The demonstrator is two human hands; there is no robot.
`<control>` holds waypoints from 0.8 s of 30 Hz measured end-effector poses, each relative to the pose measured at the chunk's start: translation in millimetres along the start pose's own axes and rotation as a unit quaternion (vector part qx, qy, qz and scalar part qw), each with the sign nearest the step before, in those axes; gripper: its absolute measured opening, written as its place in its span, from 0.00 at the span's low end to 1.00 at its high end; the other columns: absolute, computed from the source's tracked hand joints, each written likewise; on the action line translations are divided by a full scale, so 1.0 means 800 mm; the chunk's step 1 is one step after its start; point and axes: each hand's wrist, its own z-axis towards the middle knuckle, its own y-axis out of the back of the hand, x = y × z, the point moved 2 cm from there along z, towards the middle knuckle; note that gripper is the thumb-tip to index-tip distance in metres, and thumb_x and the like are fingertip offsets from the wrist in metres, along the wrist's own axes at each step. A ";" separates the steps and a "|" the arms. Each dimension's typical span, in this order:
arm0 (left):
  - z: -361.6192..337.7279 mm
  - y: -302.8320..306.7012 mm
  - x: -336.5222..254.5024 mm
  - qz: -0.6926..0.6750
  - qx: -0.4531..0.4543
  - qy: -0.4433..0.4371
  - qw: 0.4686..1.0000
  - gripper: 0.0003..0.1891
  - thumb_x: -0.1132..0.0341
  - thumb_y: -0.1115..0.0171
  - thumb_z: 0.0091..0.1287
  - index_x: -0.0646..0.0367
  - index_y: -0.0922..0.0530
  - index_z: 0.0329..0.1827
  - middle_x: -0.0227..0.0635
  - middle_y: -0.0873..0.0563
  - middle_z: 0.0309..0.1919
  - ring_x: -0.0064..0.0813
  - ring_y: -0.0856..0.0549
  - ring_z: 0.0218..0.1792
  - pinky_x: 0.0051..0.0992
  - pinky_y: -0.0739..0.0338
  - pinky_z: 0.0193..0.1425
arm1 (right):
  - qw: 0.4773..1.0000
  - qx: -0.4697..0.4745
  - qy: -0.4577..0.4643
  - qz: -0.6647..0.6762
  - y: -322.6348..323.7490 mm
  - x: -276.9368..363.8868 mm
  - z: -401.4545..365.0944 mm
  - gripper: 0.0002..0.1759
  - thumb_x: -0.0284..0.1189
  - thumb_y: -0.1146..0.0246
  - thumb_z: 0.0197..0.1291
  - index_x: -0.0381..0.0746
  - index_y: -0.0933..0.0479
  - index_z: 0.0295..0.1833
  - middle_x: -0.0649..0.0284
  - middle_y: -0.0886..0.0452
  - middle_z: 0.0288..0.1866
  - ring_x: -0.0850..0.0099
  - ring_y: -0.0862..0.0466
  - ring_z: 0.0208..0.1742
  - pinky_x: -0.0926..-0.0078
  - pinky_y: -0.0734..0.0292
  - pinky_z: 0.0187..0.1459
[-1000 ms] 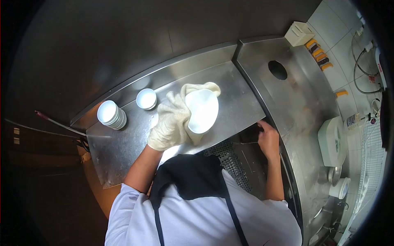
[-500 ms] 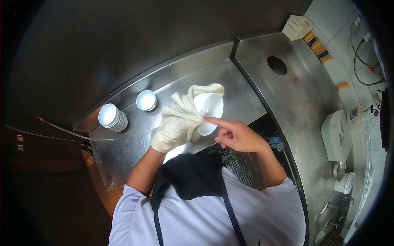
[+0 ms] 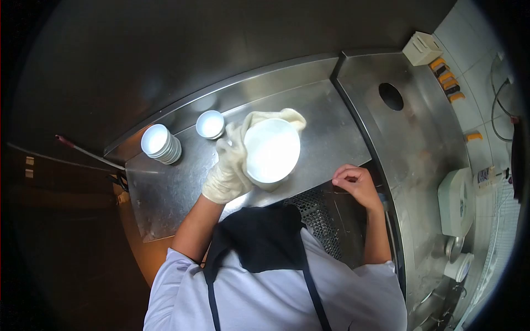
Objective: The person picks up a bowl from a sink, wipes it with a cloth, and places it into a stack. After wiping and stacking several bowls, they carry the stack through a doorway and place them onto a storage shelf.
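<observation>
My left hand (image 3: 227, 175) is wrapped in a cream cloth (image 3: 293, 117) and grips a white bowl (image 3: 273, 151) through it, the bowl's round opening facing up. Cloth folds show along the bowl's left and far sides. To the right of the bowl, apart from it, my right hand (image 3: 355, 181) hangs with its fingers curled together; whether anything small is between them cannot be made out. A tall stack of white bowls (image 3: 157, 139) stands at the left of the steel counter, and a shorter stack (image 3: 210, 124) stands nearer the cloth.
A steel counter (image 3: 182, 193) lies under the bowls. Further right are a second steel surface with a round hole (image 3: 391, 97), a cream box (image 3: 422, 48), orange-handled tools (image 3: 448, 80) and a pale green lidded container (image 3: 456, 202). Metal mesh (image 3: 317, 220) shows below the counter edge.
My right hand has moved away from the bowl to the right, its pointing finger now curled in. The bowl has turned so that its opening faces the camera more.
</observation>
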 end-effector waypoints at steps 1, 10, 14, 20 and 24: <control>-0.001 0.011 0.000 -0.046 -0.006 0.015 0.999 0.47 0.38 0.31 0.57 0.65 0.30 0.72 0.50 0.22 0.64 0.44 0.23 0.65 0.41 0.31 0.69 | 0.996 -0.033 0.015 -0.077 -0.004 -0.003 0.001 0.15 0.24 0.25 0.53 0.32 0.14 0.48 0.56 0.15 0.53 0.70 0.15 0.50 0.73 0.18 0.52; -0.029 0.031 0.044 -0.897 -0.182 0.151 0.373 0.41 0.36 0.37 0.68 0.61 0.29 0.72 0.40 0.18 0.63 0.34 0.18 0.63 0.33 0.22 0.69 | 0.980 0.190 0.029 -0.043 -0.217 -0.008 0.080 0.38 0.34 0.22 0.53 0.37 0.25 0.70 0.52 0.18 0.65 0.60 0.18 0.64 0.69 0.26 0.66; -0.088 0.081 0.119 -0.832 -0.353 0.140 0.404 0.38 0.38 0.42 0.73 0.61 0.31 0.73 0.39 0.20 0.65 0.32 0.20 0.64 0.32 0.24 0.71 | 0.977 0.208 -0.013 -0.036 -0.209 -0.096 0.079 0.24 0.30 0.26 0.58 0.34 0.20 0.60 0.56 0.12 0.53 0.66 0.14 0.55 0.69 0.21 0.58; -0.188 0.098 0.164 -0.752 -0.475 0.192 0.414 0.34 0.44 0.47 0.78 0.61 0.33 0.75 0.40 0.22 0.68 0.31 0.22 0.67 0.32 0.26 0.73 | 0.963 0.158 0.217 0.005 -0.177 0.083 0.105 0.17 0.18 0.27 0.53 0.37 0.19 0.49 0.57 0.12 0.54 0.62 0.15 0.60 0.56 0.28 0.70; -0.176 0.070 0.129 -0.772 -0.391 0.213 0.453 0.31 0.47 0.50 0.81 0.61 0.35 0.77 0.40 0.24 0.70 0.30 0.23 0.68 0.32 0.28 0.74 | 0.835 0.226 0.499 -0.063 -0.257 0.262 0.115 0.19 0.21 0.29 0.52 0.38 0.19 0.52 0.53 0.14 0.54 0.55 0.18 0.65 0.51 0.31 0.74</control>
